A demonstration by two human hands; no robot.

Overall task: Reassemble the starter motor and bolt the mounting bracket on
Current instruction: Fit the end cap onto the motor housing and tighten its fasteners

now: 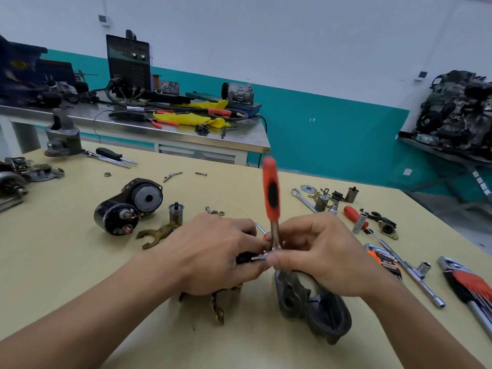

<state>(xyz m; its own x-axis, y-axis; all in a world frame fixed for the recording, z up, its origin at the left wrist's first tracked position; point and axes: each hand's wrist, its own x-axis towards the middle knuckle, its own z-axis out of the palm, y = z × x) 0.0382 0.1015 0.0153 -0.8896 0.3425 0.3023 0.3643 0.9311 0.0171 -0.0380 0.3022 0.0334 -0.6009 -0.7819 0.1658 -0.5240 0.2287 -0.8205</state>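
- Starter motor (243,258): a black body, mostly hidden under the hands, at 6 o'clock on the table (80,262). A dark cast nose housing (314,312) with rounded lugs lies just beside it at 4 o'clock.
- Left hand (213,251) curls over the motor and grips it from above.
- Right hand (319,251) has its fingers curled round the steel shank of a ratchet (271,193), pinching it near the head. The orange-and-black handle stands upright and blurred.
- Pale yellow tabletop: a second starter with solenoid (127,206) at 10 o'clock and a brass fork lever (157,234) beside it. Loose sockets, a T-handle wrench (410,272) and a hex key set (474,286) lie at 3 o'clock.
- Steel bench (186,129) at 12 o'clock carries a welding machine (129,65) and yellow cloth, against a white-and-teal wall.
- Engine (458,113) sits on a stand at 2 o'clock.
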